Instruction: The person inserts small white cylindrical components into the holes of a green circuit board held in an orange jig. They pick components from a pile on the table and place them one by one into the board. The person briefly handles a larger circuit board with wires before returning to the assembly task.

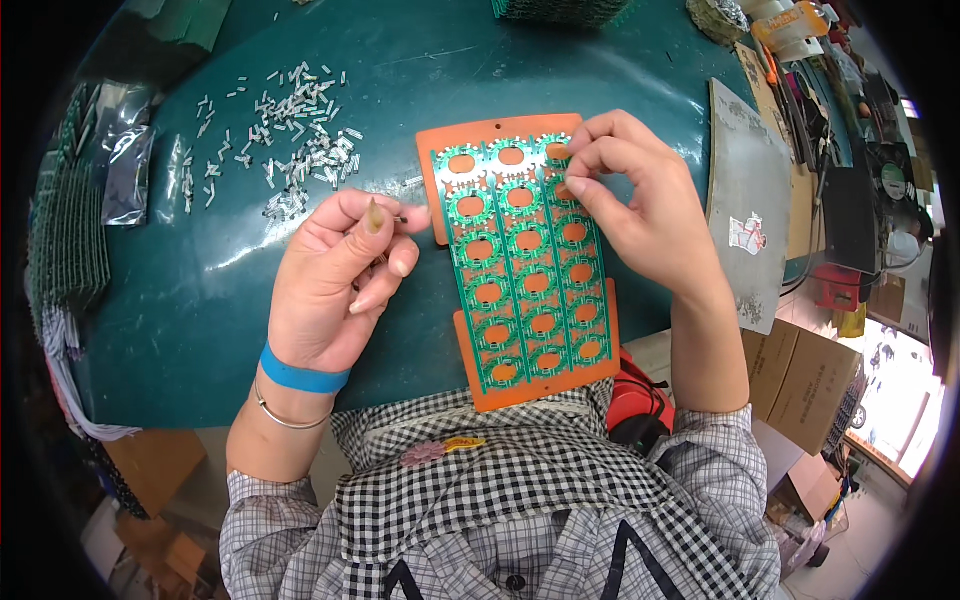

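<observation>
A green circuit board panel (513,227) with rows of round cut-outs lies on an orange fixture plate (540,392), which overhangs the table's front edge. My left hand (335,270) is just left of the plate, thumb and index finger pinched on a small component (402,219) whose dark end sticks out. Over the panel's upper right corner, my right hand (640,195) has its thumb and fingertips drawn together near a cut-out. Whatever lies between those fingertips is hidden. Many small silvery, dark-ended components (300,125) are scattered on the table behind my left hand.
The green table mat (200,320) carries all this. Stacked green boards (75,220) and a silvery bag (128,175) stand at left, more boards (565,10) at the far edge. A grey metal sheet (745,200) is right; cardboard boxes (800,385) sit below.
</observation>
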Motion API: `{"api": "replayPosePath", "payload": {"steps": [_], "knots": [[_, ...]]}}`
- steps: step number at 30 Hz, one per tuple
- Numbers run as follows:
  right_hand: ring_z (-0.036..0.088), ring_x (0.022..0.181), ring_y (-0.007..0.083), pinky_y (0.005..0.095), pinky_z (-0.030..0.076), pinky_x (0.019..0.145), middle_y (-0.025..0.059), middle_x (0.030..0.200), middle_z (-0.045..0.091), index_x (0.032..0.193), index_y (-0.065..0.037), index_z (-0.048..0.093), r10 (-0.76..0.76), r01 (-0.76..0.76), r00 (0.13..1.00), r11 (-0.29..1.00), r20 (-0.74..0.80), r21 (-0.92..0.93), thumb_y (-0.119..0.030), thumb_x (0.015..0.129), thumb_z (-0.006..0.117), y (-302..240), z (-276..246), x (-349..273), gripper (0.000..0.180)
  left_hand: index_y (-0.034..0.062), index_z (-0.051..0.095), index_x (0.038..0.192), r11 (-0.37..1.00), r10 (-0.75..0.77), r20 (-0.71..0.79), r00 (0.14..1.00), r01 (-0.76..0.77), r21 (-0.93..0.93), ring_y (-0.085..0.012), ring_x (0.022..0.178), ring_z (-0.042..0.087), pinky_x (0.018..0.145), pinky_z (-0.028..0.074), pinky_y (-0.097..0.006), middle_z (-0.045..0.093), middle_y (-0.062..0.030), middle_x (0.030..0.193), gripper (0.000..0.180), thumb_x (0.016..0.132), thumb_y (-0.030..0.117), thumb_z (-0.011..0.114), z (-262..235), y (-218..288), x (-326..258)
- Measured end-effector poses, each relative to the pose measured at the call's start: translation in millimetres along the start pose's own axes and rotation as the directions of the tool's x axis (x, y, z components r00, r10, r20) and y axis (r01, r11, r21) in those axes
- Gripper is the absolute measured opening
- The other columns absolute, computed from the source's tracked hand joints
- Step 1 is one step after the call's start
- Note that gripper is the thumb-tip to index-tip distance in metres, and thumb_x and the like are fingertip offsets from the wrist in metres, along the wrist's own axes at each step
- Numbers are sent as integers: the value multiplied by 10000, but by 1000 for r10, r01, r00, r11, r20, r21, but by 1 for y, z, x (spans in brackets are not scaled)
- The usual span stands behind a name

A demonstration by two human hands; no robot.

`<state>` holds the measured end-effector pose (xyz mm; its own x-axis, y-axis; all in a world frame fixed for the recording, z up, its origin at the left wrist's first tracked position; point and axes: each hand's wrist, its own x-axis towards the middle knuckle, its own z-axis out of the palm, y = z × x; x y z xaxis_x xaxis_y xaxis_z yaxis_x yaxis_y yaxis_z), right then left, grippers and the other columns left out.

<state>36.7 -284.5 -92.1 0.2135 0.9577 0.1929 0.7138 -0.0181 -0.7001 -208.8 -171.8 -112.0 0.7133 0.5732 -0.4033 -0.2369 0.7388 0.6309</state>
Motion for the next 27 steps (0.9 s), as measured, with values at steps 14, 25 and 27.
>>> {"api": "replayPosePath", "payload": {"steps": [14, 25, 27], "knots": [[593, 762, 193, 295, 488, 654, 85, 921, 585, 811, 3, 580, 21, -22, 1000, 999, 21, 49, 26, 774, 659, -1, 10, -13, 90, -15, 580, 1172, 1000, -9, 58, 998, 10, -20, -80, 694, 521, 454, 362, -137, 620, -116, 955, 235, 946, 47, 562, -5, 3, 2], [589, 796, 163, 268, 486, 670, 77, 906, 577, 808, 11, 580, 93, -96, 995, 983, 31, 155, 59, 774, 639, -16, -3, -51, 83, -10, 550, 1168, 1000, -2, 50, 999, 1, 16, -51, 657, 418, 475, 331, -139, 589, -49, 927, 229, 984, 125, 530, -8, 6, 4], [591, 797, 164, 268, 496, 684, 83, 909, 566, 804, 15, 574, 76, -85, 996, 979, 54, 188, 73, 768, 630, -21, -4, -60, 88, -4, 548, 1147, 1000, -5, 60, 998, 4, 20, -50, 656, 416, 471, 326, -140, 586, -46, 920, 208, 985, 124, 527, -8, 6, 5]]}}
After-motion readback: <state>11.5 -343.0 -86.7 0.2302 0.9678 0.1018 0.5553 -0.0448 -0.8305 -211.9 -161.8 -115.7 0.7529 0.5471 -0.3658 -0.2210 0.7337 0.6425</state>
